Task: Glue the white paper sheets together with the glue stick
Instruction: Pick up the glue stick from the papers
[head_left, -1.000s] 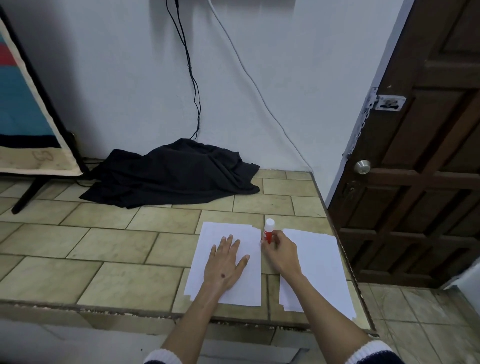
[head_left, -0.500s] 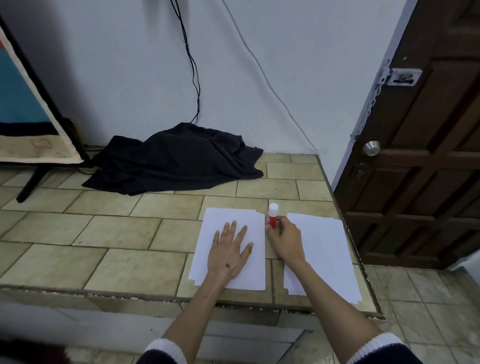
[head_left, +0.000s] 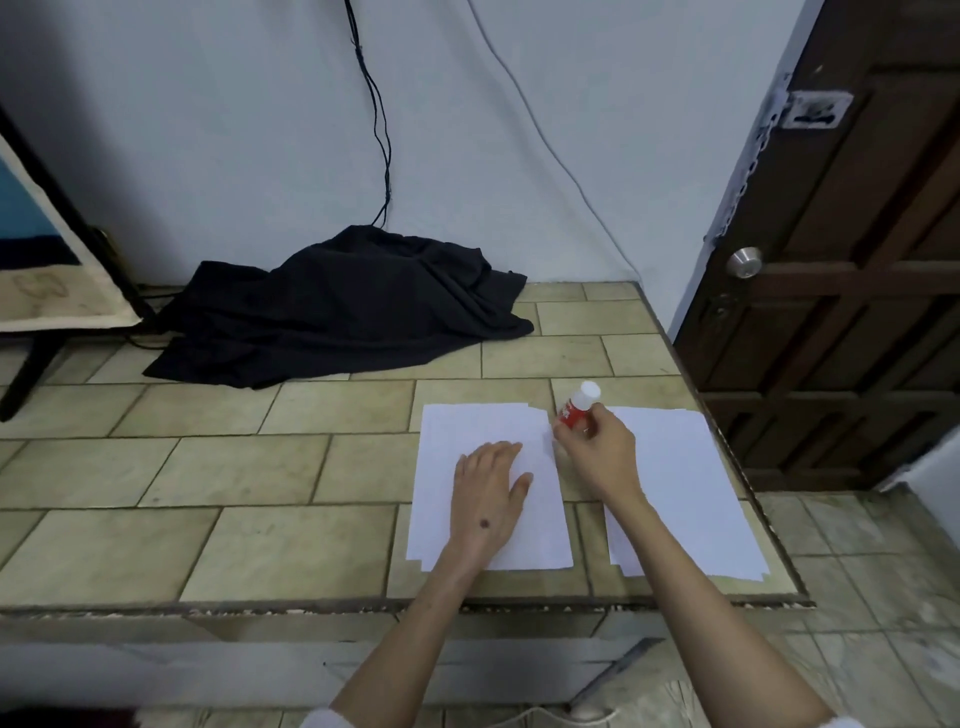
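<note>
Tiled counter (head_left: 260, 467) carries 2 paper stacks (head_left: 680, 483). Glue stick (head_left: 577, 405), upright 1 s ago, is now lifted and tilted in the right hand (head_left: 597, 457), between both stacks; gluing probably starts soon. Long axis leans, white cap to far-right. Left hand (head_left: 485, 499) lies flat, grasping nothing, on left stack (head_left: 483, 431).

Head-worn view, down over tiled counter (head_left: 270, 540)
</note>
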